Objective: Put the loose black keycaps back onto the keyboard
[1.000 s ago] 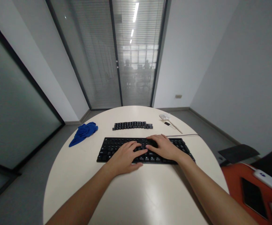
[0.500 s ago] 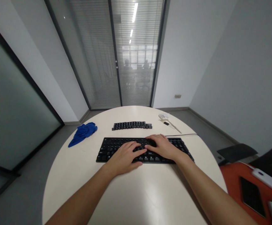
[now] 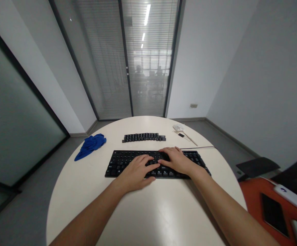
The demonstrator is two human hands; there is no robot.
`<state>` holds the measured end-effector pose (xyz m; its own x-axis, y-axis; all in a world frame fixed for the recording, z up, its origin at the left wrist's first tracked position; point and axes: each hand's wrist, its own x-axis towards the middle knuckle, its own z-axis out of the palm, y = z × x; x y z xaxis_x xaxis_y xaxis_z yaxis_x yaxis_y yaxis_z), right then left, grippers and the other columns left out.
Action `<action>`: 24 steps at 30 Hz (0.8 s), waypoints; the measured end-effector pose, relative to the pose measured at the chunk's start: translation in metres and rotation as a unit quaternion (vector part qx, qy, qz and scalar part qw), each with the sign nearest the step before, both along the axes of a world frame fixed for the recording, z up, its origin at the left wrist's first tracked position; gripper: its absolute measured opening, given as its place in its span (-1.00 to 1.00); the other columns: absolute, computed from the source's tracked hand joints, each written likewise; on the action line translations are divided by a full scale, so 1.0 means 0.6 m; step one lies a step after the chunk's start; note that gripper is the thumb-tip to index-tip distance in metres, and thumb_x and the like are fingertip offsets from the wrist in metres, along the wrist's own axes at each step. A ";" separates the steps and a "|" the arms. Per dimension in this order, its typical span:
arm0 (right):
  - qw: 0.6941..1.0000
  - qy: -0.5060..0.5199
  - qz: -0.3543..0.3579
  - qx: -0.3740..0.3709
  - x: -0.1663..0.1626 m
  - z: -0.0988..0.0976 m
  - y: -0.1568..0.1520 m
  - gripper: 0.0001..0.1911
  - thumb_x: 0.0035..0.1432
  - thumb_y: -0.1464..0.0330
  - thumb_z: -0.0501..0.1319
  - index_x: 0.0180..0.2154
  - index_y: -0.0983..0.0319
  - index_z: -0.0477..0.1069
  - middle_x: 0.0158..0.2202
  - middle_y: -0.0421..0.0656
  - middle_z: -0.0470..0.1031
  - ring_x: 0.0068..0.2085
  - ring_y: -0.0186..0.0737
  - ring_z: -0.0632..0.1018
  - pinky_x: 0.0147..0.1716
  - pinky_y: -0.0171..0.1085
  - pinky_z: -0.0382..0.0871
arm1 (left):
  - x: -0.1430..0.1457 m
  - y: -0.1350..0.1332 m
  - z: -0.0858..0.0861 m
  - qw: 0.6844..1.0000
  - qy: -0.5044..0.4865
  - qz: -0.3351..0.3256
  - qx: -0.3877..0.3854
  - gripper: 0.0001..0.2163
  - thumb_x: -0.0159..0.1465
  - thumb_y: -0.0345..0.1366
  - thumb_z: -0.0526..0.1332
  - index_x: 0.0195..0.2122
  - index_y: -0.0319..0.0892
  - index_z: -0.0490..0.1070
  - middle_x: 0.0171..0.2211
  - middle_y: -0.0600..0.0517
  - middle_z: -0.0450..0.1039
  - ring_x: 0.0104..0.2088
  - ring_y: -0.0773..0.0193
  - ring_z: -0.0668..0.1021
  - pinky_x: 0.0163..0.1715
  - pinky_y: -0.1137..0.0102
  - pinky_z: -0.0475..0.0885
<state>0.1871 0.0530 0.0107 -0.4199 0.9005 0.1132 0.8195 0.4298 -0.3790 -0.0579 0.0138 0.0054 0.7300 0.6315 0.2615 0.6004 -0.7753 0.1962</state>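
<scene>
Cloth [image 3: 90, 147]: left of the keyboard [image 3: 115, 163], both on the table [image 3: 79, 198]. Left hand [image 3: 136, 172]: over the keyboard, left of centre, loosely spread, gripping nothing. Keycaps [image 3: 143, 137]: behind the keyboard. Right hand [image 3: 178, 162]: over its right-centre, half-open, nothing visibly held.

pale round table [image 3: 143, 212] with keyboard [image 3: 164, 173], keycaps [image 3: 143, 137] in rows, blue cloth [image 3: 90, 146], thin stick [image 3: 191, 138]

The left hand [image 3: 136, 172] and right hand [image 3: 177, 161] rest on a black keyboard [image 3: 165, 173] near lined-up keycaps [image 3: 143, 137].
</scene>
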 end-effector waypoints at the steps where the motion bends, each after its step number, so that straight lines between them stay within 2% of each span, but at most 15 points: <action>1: 1.000 -0.001 0.001 0.003 0.000 0.000 0.000 -0.53 0.24 0.11 0.27 0.12 0.16 0.42 0.17 -0.01 0.49 0.19 0.13 0.45 0.29 0.24 0.01 | 0.001 0.000 0.000 1.000 -0.001 0.001 0.001 -0.53 0.31 -0.20 0.27 0.25 0.02 0.34 0.22 -0.07 0.31 0.25 -0.04 0.32 0.26 -0.01 0.23; 7: 0.998 0.012 0.035 0.048 0.010 -0.011 0.003 -0.55 0.29 0.08 0.22 0.11 0.15 0.43 0.13 -0.03 0.51 0.14 0.06 0.49 0.23 0.11 0.17 | -0.001 0.002 -0.003 1.000 0.007 -0.003 0.006 -0.52 0.31 -0.19 0.28 0.26 0.01 0.32 0.22 -0.08 0.30 0.24 -0.03 0.32 0.26 0.00 0.24; 12: 0.997 0.030 0.028 0.063 0.015 -0.015 0.012 -0.65 0.37 0.16 0.13 0.05 0.18 0.48 0.04 -0.05 0.58 0.06 -0.02 0.55 0.14 -0.06 0.32 | -0.002 0.002 -0.005 1.000 -0.001 -0.002 0.003 -0.50 0.30 -0.19 0.29 0.27 0.01 0.31 0.23 -0.08 0.30 0.26 -0.02 0.31 0.28 0.01 0.22; 19: 0.995 0.046 -0.088 0.033 0.034 -0.021 0.041 -0.69 0.35 0.21 0.14 -0.01 0.20 0.51 -0.11 -0.04 0.64 -0.09 -0.07 0.61 -0.07 -0.20 0.43 | -0.001 0.002 -0.003 1.000 -0.001 -0.003 -0.004 -0.52 0.33 -0.17 0.25 0.27 0.01 0.30 0.24 -0.08 0.30 0.26 -0.03 0.30 0.27 0.01 0.22; 24: 0.990 0.012 -0.138 0.003 0.034 -0.017 0.070 -0.67 0.32 0.23 0.17 0.06 0.18 0.45 -0.18 -0.10 0.66 -0.19 -0.14 0.63 -0.18 -0.28 0.41 | -0.002 0.004 -0.006 1.000 -0.003 -0.005 -0.005 -0.53 0.34 -0.15 0.24 0.28 0.02 0.29 0.25 -0.07 0.29 0.27 -0.01 0.29 0.27 0.02 0.20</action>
